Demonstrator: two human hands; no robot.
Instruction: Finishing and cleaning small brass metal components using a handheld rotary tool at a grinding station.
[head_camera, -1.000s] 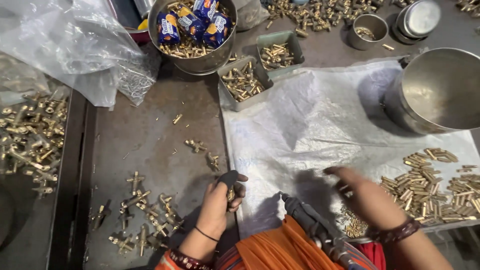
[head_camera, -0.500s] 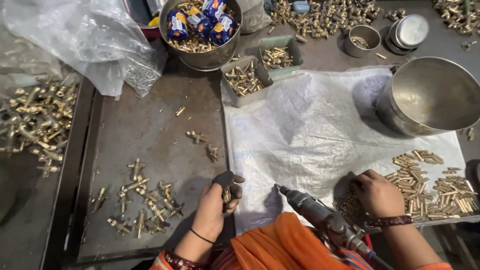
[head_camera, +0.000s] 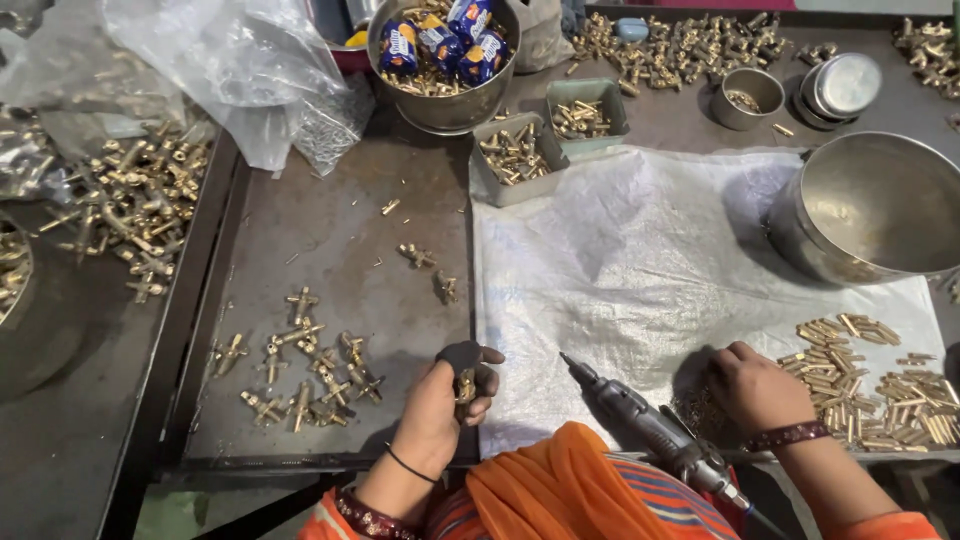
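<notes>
Item: small brass tap fitting (head_camera: 465, 385), gripped upright in left hand (head_camera: 440, 400), just left of white woven sheet (head_camera: 640, 280). Right hand (head_camera: 750, 385) curled over loose small brass pins (head_camera: 700, 408) on the sheet, contents unclear. Advice: steady fitting before inserting pin

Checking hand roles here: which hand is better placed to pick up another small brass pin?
Right, probably. The right hand already rests on the white sheet at the edge of the brass pins, while the left hand is closed around a brass fitting.
</notes>
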